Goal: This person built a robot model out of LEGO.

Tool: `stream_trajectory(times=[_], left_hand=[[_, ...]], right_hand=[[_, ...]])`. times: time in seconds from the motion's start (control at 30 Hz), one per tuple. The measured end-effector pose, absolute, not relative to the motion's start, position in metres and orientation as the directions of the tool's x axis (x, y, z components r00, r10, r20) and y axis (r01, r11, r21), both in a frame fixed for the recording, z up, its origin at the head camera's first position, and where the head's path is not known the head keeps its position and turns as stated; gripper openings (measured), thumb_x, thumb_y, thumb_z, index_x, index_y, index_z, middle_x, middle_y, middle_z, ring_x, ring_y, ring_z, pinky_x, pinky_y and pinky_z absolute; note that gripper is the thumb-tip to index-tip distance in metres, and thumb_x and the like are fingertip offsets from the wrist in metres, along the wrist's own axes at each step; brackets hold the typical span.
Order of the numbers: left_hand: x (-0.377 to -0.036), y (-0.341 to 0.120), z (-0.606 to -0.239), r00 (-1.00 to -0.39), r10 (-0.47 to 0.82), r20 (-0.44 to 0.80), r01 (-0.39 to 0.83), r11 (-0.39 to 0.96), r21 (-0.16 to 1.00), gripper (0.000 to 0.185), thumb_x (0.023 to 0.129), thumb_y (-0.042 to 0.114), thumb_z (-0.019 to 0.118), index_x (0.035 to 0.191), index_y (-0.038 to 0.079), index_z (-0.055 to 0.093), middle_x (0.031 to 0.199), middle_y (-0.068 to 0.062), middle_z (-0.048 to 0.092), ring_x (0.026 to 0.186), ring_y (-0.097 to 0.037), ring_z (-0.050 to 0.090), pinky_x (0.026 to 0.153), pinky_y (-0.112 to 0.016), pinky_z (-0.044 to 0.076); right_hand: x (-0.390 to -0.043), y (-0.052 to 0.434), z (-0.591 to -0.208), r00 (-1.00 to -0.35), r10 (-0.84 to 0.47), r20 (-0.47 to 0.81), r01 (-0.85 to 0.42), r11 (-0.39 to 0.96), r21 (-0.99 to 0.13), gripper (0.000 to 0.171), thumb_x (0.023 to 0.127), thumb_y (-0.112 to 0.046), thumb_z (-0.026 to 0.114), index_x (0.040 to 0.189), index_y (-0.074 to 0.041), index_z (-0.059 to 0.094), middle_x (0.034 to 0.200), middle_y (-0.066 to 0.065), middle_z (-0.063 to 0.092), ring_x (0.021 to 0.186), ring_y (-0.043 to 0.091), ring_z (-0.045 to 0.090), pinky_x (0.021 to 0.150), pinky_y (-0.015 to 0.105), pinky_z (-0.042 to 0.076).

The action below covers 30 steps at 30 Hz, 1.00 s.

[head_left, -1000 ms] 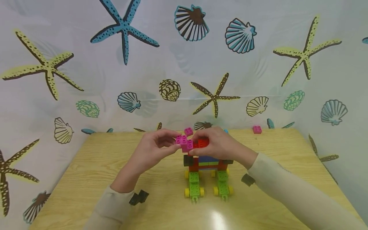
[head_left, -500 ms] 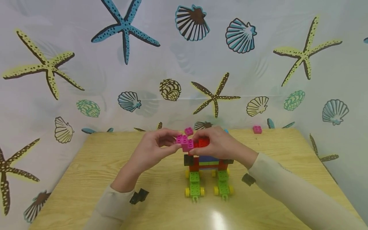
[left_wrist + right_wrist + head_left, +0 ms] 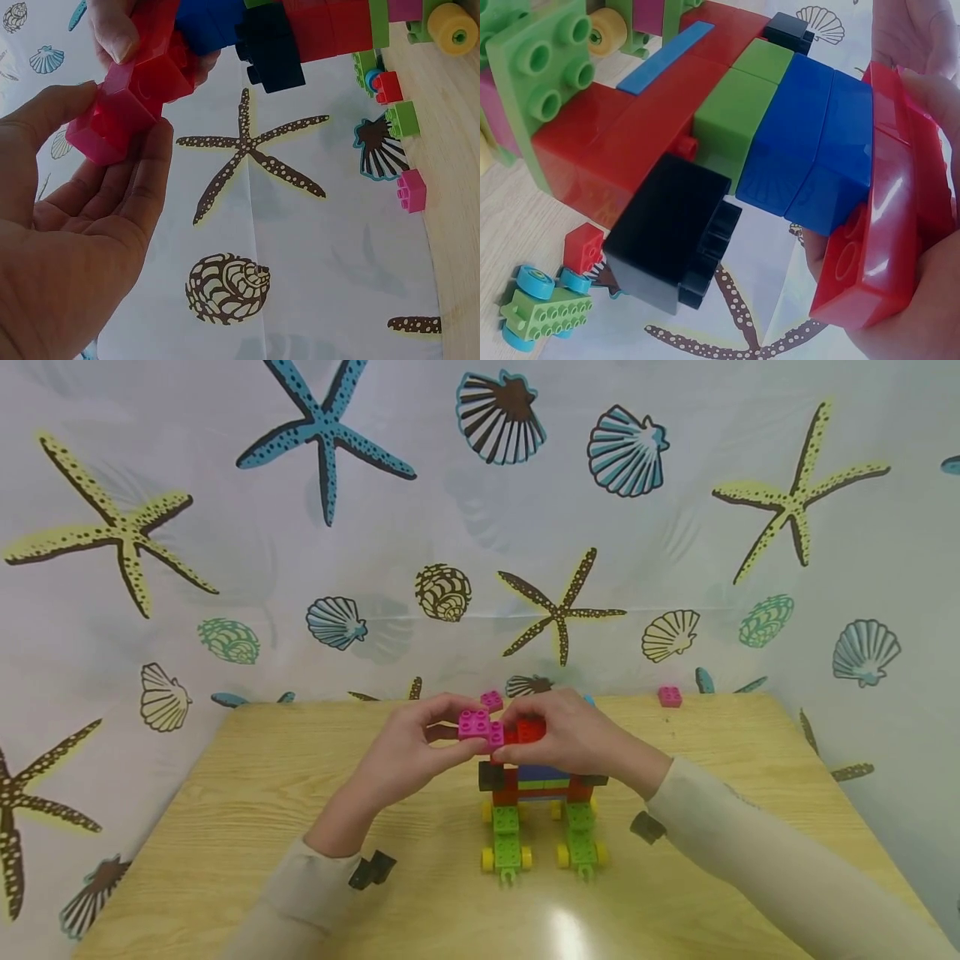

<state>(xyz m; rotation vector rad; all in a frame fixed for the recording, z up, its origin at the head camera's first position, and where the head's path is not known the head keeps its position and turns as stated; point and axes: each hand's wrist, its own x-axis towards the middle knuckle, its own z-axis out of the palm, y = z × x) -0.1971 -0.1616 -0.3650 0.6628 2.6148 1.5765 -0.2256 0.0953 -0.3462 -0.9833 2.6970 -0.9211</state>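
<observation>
My left hand pinches a pink toy brick between thumb and fingers at the left end of a built brick model. In the left wrist view, that pink brick overlaps the end of the red bricks. My right hand grips the red bricks along the model's top from the right. Below them run blue bricks, a green brick and more red ones. A black brick sticks out from the side. Two green wheeled bases with yellow wheels carry the model.
A loose pink brick lies at the table's back right, another pink brick behind the hands. A green car base with blue wheels and a small red brick stand beyond the model. A shell-patterned curtain hangs behind the table.
My left hand has shifted slightly to the right, and the pink brick in it has tilted so its studded top shows more. The right hand has stayed put.
</observation>
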Motion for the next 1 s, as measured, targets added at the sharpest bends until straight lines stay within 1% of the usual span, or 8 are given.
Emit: stream_trajectory(times=[0.1, 0.23, 0.47, 0.7, 0.83, 0.9, 0.97, 1.0], left_hand=[[-0.197, -0.162, -0.364, -0.908, 0.367, 0.2, 0.35, 0.408, 0.843, 0.041, 0.098, 0.022, 0.089, 0.135, 0.013, 0.076, 0.134, -0.006, 0.079, 0.122, -0.028, 0.077, 0.109, -0.042, 0.066], [-0.198, -0.161, -0.363, -0.907, 0.37, 0.202, 0.357, 0.421, 0.834, 0.041, 0.098, 0.022, 0.089, 0.136, 0.012, 0.077, 0.133, -0.006, 0.079, 0.122, -0.028, 0.077, 0.108, -0.04, 0.066], [-0.197, -0.161, -0.361, -0.91, 0.374, 0.18, 0.344, 0.438, 0.831, 0.044, 0.098, 0.021, 0.089, 0.138, 0.009, 0.075, 0.134, -0.008, 0.079, 0.123, -0.032, 0.077, 0.108, -0.049, 0.066], [-0.195, -0.162, -0.356, -0.906, 0.386, 0.176, 0.36, 0.479, 0.801, 0.043, 0.099, 0.021, 0.088, 0.138, 0.01, 0.075, 0.135, -0.008, 0.079, 0.122, -0.031, 0.078, 0.106, -0.044, 0.067], [-0.194, -0.162, -0.354, -0.904, 0.39, 0.174, 0.364, 0.489, 0.792, 0.044, 0.099, 0.02, 0.088, 0.139, 0.009, 0.074, 0.135, -0.009, 0.079, 0.122, -0.03, 0.078, 0.106, -0.048, 0.067], [-0.193, -0.163, -0.353, -0.902, 0.395, 0.175, 0.367, 0.486, 0.793, 0.045, 0.099, 0.02, 0.088, 0.139, 0.008, 0.074, 0.136, -0.01, 0.078, 0.122, -0.03, 0.078, 0.106, -0.052, 0.066], [-0.193, -0.163, -0.352, -0.9, 0.399, 0.176, 0.371, 0.487, 0.791, 0.044, 0.099, 0.02, 0.088, 0.139, 0.009, 0.074, 0.136, -0.009, 0.078, 0.122, -0.03, 0.078, 0.107, -0.053, 0.066], [-0.192, -0.163, -0.352, -0.899, 0.401, 0.176, 0.373, 0.49, 0.788, 0.044, 0.099, 0.02, 0.088, 0.139, 0.009, 0.074, 0.135, -0.009, 0.079, 0.122, -0.03, 0.078, 0.106, -0.051, 0.066]], right_hand=[[-0.226, 0.095, -0.346, -0.78, -0.621, 0.085, -0.543, 0.602, -0.586, 0.031, 0.098, -0.042, 0.087, 0.118, -0.018, 0.08, 0.102, -0.006, 0.079, 0.091, 0.016, 0.062, 0.078, 0.031, 0.055], [-0.225, 0.095, -0.345, -0.781, -0.62, 0.077, -0.538, 0.606, -0.586, 0.031, 0.098, -0.041, 0.087, 0.118, -0.018, 0.08, 0.102, -0.006, 0.079, 0.091, 0.017, 0.062, 0.078, 0.031, 0.055], [-0.225, 0.095, -0.345, -0.782, -0.62, 0.069, -0.534, 0.609, -0.587, 0.033, 0.098, -0.041, 0.087, 0.12, -0.018, 0.08, 0.103, -0.005, 0.079, 0.092, 0.017, 0.062, 0.079, 0.031, 0.055], [-0.224, 0.094, -0.345, -0.797, -0.602, 0.053, -0.513, 0.629, -0.584, 0.035, 0.098, -0.043, 0.087, 0.121, -0.019, 0.079, 0.104, -0.005, 0.078, 0.094, 0.018, 0.062, 0.08, 0.032, 0.056], [-0.223, 0.094, -0.344, -0.796, -0.603, 0.05, -0.513, 0.629, -0.584, 0.036, 0.098, -0.044, 0.087, 0.122, -0.018, 0.079, 0.104, -0.004, 0.078, 0.094, 0.018, 0.063, 0.08, 0.032, 0.056], [-0.221, 0.095, -0.342, -0.793, -0.606, 0.054, -0.524, 0.636, -0.566, 0.038, 0.098, -0.046, 0.086, 0.123, -0.018, 0.079, 0.108, -0.004, 0.08, 0.095, 0.017, 0.064, 0.082, 0.032, 0.058], [-0.219, 0.096, -0.341, -0.793, -0.606, 0.059, -0.54, 0.655, -0.529, 0.04, 0.098, -0.05, 0.085, 0.124, -0.019, 0.079, 0.113, -0.004, 0.081, 0.098, 0.017, 0.067, 0.086, 0.035, 0.061], [-0.218, 0.098, -0.34, -0.794, -0.605, 0.063, -0.545, 0.662, -0.515, 0.041, 0.098, -0.051, 0.085, 0.125, -0.02, 0.08, 0.116, -0.004, 0.082, 0.101, 0.017, 0.068, 0.089, 0.036, 0.062]])
